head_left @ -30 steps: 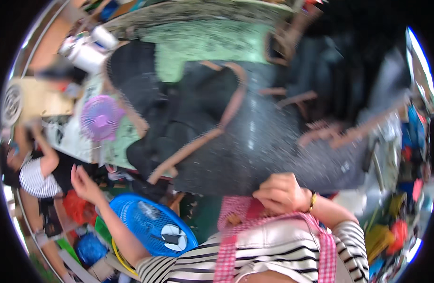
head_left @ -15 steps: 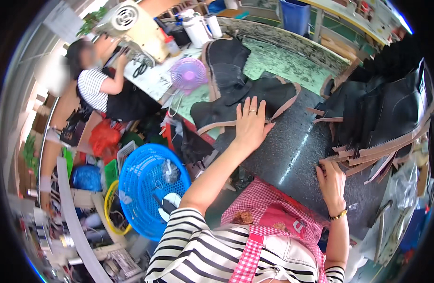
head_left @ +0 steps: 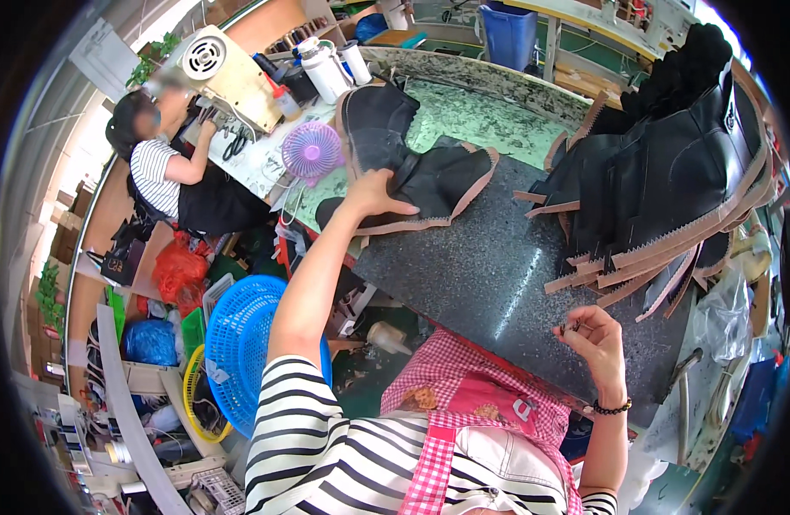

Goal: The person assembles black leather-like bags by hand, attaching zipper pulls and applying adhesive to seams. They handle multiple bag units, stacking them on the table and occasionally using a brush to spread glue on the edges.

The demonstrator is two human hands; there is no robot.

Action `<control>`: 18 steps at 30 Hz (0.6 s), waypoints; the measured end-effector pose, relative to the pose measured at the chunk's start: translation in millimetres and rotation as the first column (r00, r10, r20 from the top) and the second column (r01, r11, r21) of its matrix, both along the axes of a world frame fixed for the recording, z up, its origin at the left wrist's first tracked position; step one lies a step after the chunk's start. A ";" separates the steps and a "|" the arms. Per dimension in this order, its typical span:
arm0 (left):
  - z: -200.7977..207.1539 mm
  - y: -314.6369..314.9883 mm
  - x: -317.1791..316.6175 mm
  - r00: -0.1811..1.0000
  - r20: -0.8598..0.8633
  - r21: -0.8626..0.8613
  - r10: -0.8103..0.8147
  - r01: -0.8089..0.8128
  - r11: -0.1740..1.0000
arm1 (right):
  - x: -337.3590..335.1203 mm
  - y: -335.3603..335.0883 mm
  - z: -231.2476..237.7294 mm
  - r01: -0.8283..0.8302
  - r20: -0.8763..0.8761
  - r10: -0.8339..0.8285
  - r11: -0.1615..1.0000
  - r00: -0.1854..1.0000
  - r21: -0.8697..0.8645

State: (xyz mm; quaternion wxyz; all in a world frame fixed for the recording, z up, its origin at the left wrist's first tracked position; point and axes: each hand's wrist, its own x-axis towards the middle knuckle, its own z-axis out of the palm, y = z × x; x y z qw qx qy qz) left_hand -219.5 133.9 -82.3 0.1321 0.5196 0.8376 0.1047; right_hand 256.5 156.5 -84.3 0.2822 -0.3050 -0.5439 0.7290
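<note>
My left hand (head_left: 373, 196) is on the near one of two black leather boot uppers with tan zigzag edges. Its thumb reaches right across the near upper (head_left: 455, 176), and its fingers curl over the leather. Touching that piece, the far upper (head_left: 373, 129) lies behind it. My right hand (head_left: 594, 343) is raised over the dark speckled tabletop (head_left: 446, 266), thumb and fingers pinched on a small dark bit (head_left: 570, 327), too small to name. Beyond it sits a thick stack of similar black uppers (head_left: 661, 172), their tan edges fanned toward me.
A purple fan (head_left: 312, 153) stands left of the uppers. Below the table's left side are a blue plastic basket (head_left: 240, 318) and a yellow-rimmed basket (head_left: 193, 403). Another person (head_left: 163, 172) works at a cream sewing machine (head_left: 232, 73). A blue bin (head_left: 508, 39) stands at the back.
My left hand has slid left over the upper, from lying flat to curled fingers. My right hand has lifted away from the stack's near edge and now pinches a small dark bit.
</note>
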 end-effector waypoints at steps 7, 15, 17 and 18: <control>-12.3 -15.4 -55.6 0.994 0.104 0.054 -0.013 0.007 0.999 | -5.8 -8.6 13.8 0.007 0.050 -0.008 1.000 0.999 0.005; 115.9 -49.7 109.1 0.557 0.729 0.364 -0.398 0.177 0.914 | -54.3 -16.5 78.2 -0.114 -0.107 0.170 0.909 0.980 0.402; 114.5 -70.7 142.3 0.529 0.759 0.363 -0.379 0.139 0.921 | -80.8 -16.8 100.2 -0.133 -0.053 0.213 0.765 0.976 0.630; 107.9 -76.1 152.9 0.543 0.758 0.342 -0.362 0.142 0.929 | -86.7 -14.3 101.9 -0.148 -0.017 0.227 0.684 0.974 0.714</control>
